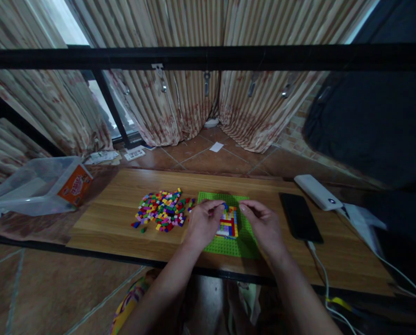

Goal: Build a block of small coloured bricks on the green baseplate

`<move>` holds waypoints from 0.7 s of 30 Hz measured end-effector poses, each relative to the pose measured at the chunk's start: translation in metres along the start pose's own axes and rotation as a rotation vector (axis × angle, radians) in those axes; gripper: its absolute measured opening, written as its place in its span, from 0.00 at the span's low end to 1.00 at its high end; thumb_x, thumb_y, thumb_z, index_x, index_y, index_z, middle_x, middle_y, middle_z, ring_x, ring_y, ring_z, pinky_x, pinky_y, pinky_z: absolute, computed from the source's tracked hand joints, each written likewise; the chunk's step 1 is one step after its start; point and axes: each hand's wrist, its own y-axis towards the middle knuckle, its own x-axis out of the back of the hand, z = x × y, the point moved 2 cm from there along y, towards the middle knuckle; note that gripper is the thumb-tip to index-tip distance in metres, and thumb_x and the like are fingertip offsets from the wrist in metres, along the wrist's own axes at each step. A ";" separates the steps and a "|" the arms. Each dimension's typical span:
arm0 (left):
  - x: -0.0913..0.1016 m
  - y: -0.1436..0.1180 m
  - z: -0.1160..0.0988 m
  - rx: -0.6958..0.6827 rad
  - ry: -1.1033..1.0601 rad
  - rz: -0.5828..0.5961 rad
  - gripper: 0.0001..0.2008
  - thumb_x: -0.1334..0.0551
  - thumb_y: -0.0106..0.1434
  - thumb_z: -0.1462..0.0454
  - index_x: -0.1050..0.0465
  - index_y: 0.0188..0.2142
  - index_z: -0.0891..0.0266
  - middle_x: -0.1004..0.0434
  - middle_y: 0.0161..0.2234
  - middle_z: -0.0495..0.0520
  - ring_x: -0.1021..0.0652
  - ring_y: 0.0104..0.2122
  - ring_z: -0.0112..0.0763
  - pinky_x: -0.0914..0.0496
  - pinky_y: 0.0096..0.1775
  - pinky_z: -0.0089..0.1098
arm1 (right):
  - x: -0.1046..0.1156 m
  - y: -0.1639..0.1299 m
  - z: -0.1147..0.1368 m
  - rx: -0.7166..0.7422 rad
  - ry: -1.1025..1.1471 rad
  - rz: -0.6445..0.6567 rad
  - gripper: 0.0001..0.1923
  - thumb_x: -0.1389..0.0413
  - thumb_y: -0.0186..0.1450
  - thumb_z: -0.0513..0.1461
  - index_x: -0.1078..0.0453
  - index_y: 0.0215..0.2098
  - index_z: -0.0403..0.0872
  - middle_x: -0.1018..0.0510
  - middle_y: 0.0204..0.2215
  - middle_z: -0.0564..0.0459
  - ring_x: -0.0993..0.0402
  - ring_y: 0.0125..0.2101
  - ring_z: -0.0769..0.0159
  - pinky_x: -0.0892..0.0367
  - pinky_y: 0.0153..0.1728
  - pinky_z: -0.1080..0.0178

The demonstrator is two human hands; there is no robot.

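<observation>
From my remote view I see both hands over a green baseplate [228,244] that lies on a wooden table [106,223]. On the baseplate stands a small block of coloured bricks [228,223], built in rows of red, yellow, blue and white. The left hand [202,223] is curled, with thumb and forefinger pinched on a small blue brick [225,205] at the far edge of the block. The brick is very small and partly covered by the fingertips, so I cannot tell if it already sits on the block. The right hand [261,223] is also curled, its fingertips close together beside the far right corner of the block; whether it grasps something is hidden from me.

The left hand covers the left part of the baseplate and the block. Just left of the baseplate lies a pile of loose bricks [162,216] in many colours. To the right, a dark phone [300,216] lies flat with a white cable [321,272] at its near end, and behind it a white power bank [317,191]. At the far left a clear plastic bin [26,188] with an orange label is cut off by the frame edge.
</observation>
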 end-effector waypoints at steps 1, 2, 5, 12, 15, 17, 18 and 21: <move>-0.002 -0.001 -0.002 -0.016 -0.001 0.011 0.12 0.41 0.64 0.62 0.20 0.42 0.60 0.19 0.37 0.53 0.21 0.35 0.29 0.27 0.40 0.29 | -0.003 -0.002 0.002 0.008 0.012 0.042 0.12 0.39 0.58 0.47 0.23 0.35 0.49 0.18 0.33 0.51 0.24 0.35 0.61 0.32 0.39 0.59; -0.004 -0.001 -0.003 -0.035 -0.010 0.024 0.12 0.41 0.64 0.62 0.20 0.42 0.59 0.19 0.37 0.52 0.21 0.35 0.29 0.27 0.40 0.29 | -0.005 -0.003 0.004 0.011 0.027 0.077 0.13 0.39 0.58 0.47 0.22 0.36 0.49 0.18 0.34 0.51 0.24 0.35 0.62 0.32 0.39 0.59; -0.009 -0.003 -0.008 -0.077 -0.063 0.036 0.12 0.42 0.64 0.63 0.20 0.41 0.58 0.20 0.37 0.52 0.22 0.37 0.29 0.28 0.41 0.28 | -0.012 -0.004 0.006 -0.014 0.097 0.115 0.13 0.38 0.57 0.47 0.22 0.36 0.49 0.19 0.32 0.52 0.25 0.33 0.63 0.31 0.38 0.60; -0.016 -0.002 -0.004 -0.064 -0.185 0.000 0.11 0.40 0.63 0.62 0.20 0.41 0.59 0.20 0.36 0.53 0.22 0.35 0.29 0.27 0.39 0.28 | -0.013 -0.003 0.008 -0.102 0.236 0.103 0.13 0.34 0.52 0.47 0.22 0.32 0.50 0.19 0.29 0.53 0.26 0.31 0.64 0.31 0.37 0.59; -0.018 -0.002 -0.001 -0.045 -0.238 0.004 0.10 0.39 0.62 0.62 0.20 0.40 0.60 0.20 0.35 0.53 0.22 0.33 0.28 0.27 0.37 0.28 | -0.013 -0.003 0.007 -0.125 0.260 0.107 0.13 0.34 0.51 0.46 0.22 0.32 0.50 0.19 0.29 0.54 0.26 0.32 0.64 0.31 0.38 0.59; -0.017 -0.002 0.000 -0.020 -0.247 0.012 0.10 0.38 0.61 0.62 0.19 0.38 0.61 0.20 0.34 0.53 0.22 0.32 0.28 0.28 0.36 0.27 | -0.013 -0.003 0.005 -0.140 0.256 0.113 0.12 0.34 0.51 0.46 0.23 0.32 0.50 0.20 0.29 0.54 0.26 0.32 0.64 0.32 0.38 0.59; -0.017 -0.002 0.000 -0.007 -0.239 0.013 0.09 0.37 0.60 0.62 0.20 0.38 0.61 0.20 0.33 0.53 0.23 0.32 0.28 0.28 0.35 0.27 | -0.013 -0.003 0.005 -0.142 0.243 0.122 0.12 0.34 0.51 0.46 0.23 0.31 0.50 0.20 0.29 0.54 0.26 0.31 0.64 0.32 0.38 0.59; -0.012 0.000 0.003 0.025 -0.179 -0.003 0.10 0.36 0.59 0.62 0.20 0.39 0.63 0.19 0.34 0.54 0.23 0.32 0.29 0.27 0.36 0.28 | -0.010 -0.002 0.001 -0.099 0.130 0.133 0.11 0.36 0.53 0.46 0.24 0.31 0.49 0.20 0.28 0.53 0.27 0.31 0.64 0.33 0.37 0.59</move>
